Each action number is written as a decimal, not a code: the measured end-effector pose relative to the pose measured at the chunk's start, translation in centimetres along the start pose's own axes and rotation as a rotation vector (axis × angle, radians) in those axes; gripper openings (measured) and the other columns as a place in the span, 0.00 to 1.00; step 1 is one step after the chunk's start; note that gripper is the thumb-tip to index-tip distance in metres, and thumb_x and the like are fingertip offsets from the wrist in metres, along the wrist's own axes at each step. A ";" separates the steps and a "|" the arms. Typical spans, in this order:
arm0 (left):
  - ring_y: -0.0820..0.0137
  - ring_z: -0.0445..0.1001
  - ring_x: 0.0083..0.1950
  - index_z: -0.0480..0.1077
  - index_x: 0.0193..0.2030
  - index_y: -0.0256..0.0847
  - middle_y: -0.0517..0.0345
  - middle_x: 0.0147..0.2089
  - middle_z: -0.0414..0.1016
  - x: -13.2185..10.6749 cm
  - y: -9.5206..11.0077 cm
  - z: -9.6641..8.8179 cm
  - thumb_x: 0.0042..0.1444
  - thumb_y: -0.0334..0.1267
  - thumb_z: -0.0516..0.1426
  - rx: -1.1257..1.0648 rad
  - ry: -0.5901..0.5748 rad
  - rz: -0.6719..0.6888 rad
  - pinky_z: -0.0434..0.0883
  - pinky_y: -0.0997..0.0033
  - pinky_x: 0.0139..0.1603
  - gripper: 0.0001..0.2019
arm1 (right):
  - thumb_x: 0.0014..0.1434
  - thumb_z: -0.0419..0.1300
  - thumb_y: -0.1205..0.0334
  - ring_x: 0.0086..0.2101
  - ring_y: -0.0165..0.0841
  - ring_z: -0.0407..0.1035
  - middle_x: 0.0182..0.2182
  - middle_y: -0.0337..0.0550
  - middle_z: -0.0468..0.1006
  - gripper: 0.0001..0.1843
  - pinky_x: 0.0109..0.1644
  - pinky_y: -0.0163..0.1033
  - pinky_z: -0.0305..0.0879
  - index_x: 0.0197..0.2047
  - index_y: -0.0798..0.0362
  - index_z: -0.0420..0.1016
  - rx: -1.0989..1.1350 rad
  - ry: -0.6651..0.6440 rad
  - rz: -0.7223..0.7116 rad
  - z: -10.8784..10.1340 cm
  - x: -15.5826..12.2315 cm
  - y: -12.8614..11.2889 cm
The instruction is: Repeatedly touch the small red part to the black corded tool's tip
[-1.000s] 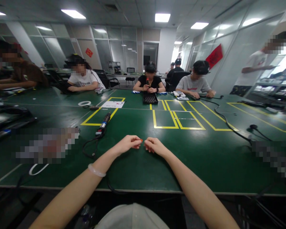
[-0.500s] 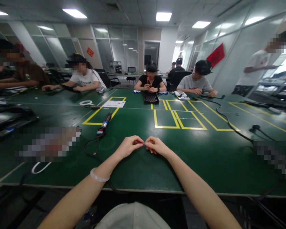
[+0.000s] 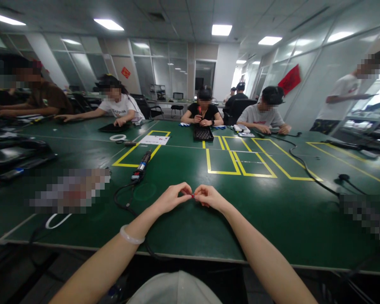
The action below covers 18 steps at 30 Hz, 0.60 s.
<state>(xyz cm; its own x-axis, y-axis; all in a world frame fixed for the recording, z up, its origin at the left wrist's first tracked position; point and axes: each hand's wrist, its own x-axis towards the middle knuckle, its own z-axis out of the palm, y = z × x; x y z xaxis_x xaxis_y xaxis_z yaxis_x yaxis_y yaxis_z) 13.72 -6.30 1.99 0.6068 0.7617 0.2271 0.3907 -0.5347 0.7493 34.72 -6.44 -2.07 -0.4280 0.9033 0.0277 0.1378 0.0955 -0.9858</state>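
Both of my hands meet over the green table (image 3: pixel 190 219), fingertip to fingertip. My left hand (image 3: pixel 172 197) is pinched, with a pale bangle on its wrist. My right hand (image 3: pixel 209 197) is pinched too. Between the two sets of fingertips sits a tiny red piece (image 3: pixel 193 196), held by both; it is too small to make out further. A black power tool with a cable (image 3: pixel 141 165) lies on the table just beyond my left hand.
Yellow tape rectangles (image 3: pixel 237 162) mark the table's middle. A black tray (image 3: pixel 203 134) and a white sheet (image 3: pixel 154 139) lie farther back. Black cables (image 3: pixel 304 166) run along the right side. Several seated people work at the far and left edges; one stands at right.
My hands have stayed together, pinched on the small piece, and drifted slightly nearer to me. The view has tilted a little. The person at the back left has stretched an arm across the table.
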 end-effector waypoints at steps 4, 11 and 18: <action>0.65 0.71 0.50 0.68 0.49 0.42 0.53 0.48 0.74 -0.9 -1.2 -3.8 0.61 0.49 0.50 0.211 0.206 -0.070 0.67 0.65 0.54 0.17 | 0.51 0.62 0.61 0.16 0.21 0.59 0.22 0.34 0.71 0.11 0.15 0.27 0.51 0.36 0.55 0.67 0.025 0.052 -0.014 -0.2 0.0 0.0; 0.52 0.69 0.52 0.67 0.51 0.34 0.39 0.51 0.71 -5.1 -5.5 -14.3 0.61 0.56 0.42 0.983 0.478 -0.627 0.67 0.53 0.49 0.28 | 0.50 0.62 0.62 0.16 0.21 0.59 0.22 0.34 0.72 0.10 0.17 0.27 0.52 0.35 0.56 0.67 0.017 0.043 0.007 -0.3 0.0 0.1; 0.43 0.73 0.48 0.75 0.39 0.37 0.35 0.45 0.76 -6.1 -9.3 -15.3 0.55 0.66 0.37 0.927 0.038 -0.869 0.67 0.47 0.45 0.37 | 0.52 0.60 0.60 0.17 0.22 0.59 0.24 0.37 0.73 0.10 0.16 0.27 0.50 0.36 0.55 0.67 -0.020 0.043 0.003 -0.1 0.0 -0.1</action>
<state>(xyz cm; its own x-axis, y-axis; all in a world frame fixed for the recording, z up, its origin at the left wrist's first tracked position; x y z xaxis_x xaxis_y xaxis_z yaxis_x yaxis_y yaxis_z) -4.16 -0.39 3.13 -0.1055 0.9904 -0.0891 0.9936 0.1012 -0.0509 34.76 -6.45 -1.94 -0.3885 0.9209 0.0326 0.1572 0.1011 -0.9824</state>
